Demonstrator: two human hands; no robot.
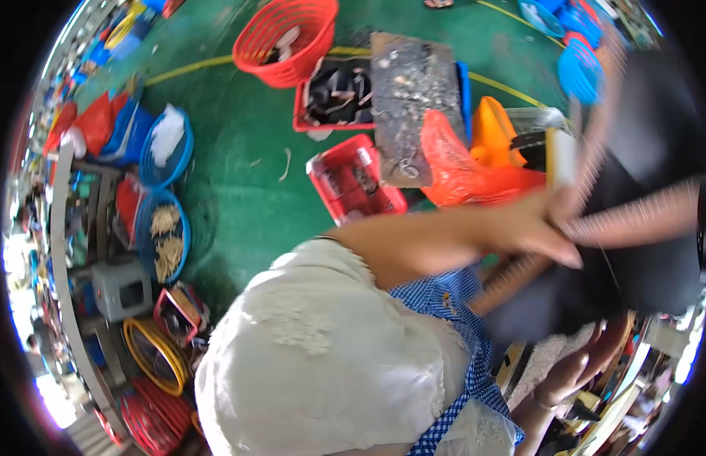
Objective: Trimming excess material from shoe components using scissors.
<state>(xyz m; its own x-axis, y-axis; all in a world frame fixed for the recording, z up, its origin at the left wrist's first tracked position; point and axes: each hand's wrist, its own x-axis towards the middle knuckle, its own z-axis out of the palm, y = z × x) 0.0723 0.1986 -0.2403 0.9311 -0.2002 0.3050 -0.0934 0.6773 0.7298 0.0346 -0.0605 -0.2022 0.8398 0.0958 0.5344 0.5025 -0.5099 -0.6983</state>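
Head view, only one: left hand [549,230] reaches across to the right side, motion-blurred, closed on a black piece [648,277] where its tan strips [634,218] meet; exact finger placement can't be read through the blur. The black piece is up off the floor, taking most of the right side, smooth and leather-like, several tan edges fanning out from the left hand. Right hand [582,370] sits under its lower edge, bracelet [548,403] at the wrist, thumb and fingers apart, so open; can't tell if the fingertips touch the piece. Person wears a white top [330,357] and a blue checked apron [470,371]. Beyond the left forearm: orange-red plastic bag [463,178] beside a stained board [389,156] with pale scraps on it. Red tray [320,185] just left of the board; second red crate [334,126] above that, black bits inside; round red basket [291,74] next to it at the top. All over green floor [246,167] with a yellow line [197,71]. Left side: two blue baskets [183,156], upper with a white bundle [167,137], lower with pale strips [168,257]; grey stool [110,280] below.
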